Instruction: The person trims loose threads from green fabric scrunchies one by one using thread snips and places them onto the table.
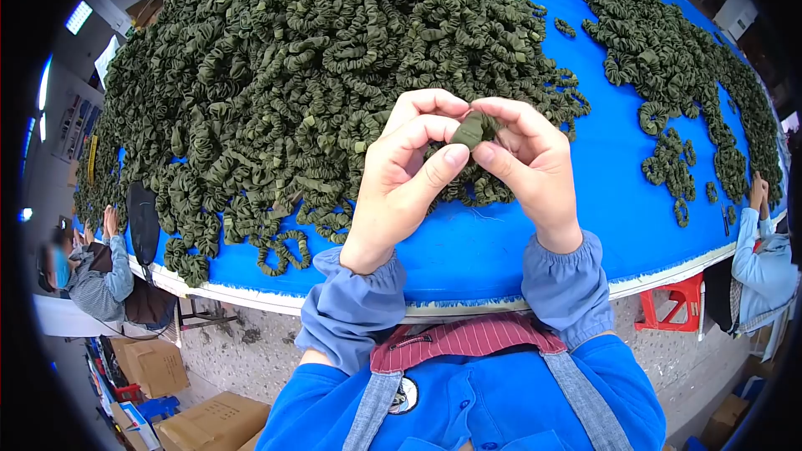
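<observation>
A dark green scrunchie (473, 130) is pinched between both my hands, above the front part of the blue table. My left hand (399, 169) grips its left side with thumb and forefinger. On the other side, my right hand (535, 163) holds it with the thumb underneath and the fingers curled over the top. Part of the scrunchie is hidden behind my fingers. Just beyond my hands rises a big heap of matching green scrunchies (284, 75).
The blue tabletop (468, 242) has a frayed front edge. A second pile of scrunchies (652, 50) lies to the right. People sit at both ends, one person (92, 276) left and another (764, 259) right. A red stool (672, 305) and cardboard boxes (213, 422) stand below.
</observation>
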Demonstrator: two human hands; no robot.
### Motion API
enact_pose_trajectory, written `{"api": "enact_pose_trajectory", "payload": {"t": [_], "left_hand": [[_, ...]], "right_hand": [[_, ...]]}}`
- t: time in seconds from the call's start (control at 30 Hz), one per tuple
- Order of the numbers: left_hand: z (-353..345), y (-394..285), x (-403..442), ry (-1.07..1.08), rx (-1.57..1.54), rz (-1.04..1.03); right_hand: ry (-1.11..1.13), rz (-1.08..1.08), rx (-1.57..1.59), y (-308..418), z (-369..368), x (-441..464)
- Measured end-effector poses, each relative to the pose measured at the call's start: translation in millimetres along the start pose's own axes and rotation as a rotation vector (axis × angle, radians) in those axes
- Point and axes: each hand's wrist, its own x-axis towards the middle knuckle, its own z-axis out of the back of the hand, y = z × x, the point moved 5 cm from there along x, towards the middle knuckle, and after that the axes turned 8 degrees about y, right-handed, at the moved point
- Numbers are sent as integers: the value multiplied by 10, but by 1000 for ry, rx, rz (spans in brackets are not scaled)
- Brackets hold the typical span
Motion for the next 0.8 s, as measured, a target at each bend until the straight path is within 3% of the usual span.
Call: {"api": "enact_pose_trajectory", "payload": {"t": [0.07,0.23,0.37,0.57,0.7,0.8], "left_hand": [[-7,-13,1,9,-20,-16],[-69,28,-27,-51,-354,189],[-32,18,-51,-176,340,132],[-26,63,-19,-63,343,119],[-62,157,-17,3,-71,30],[-85,158,-7,-12,-196,56]], "right_hand": [[25,-51,64,-28,-9,-9],[-22,13,-234,63,134,-26],[-88,301,-719,247,116,-67],[-191,220,-595,263,185,-69],[-130,26,-355,95,231,17],[-74,11,-358,-13,158,13]]}}
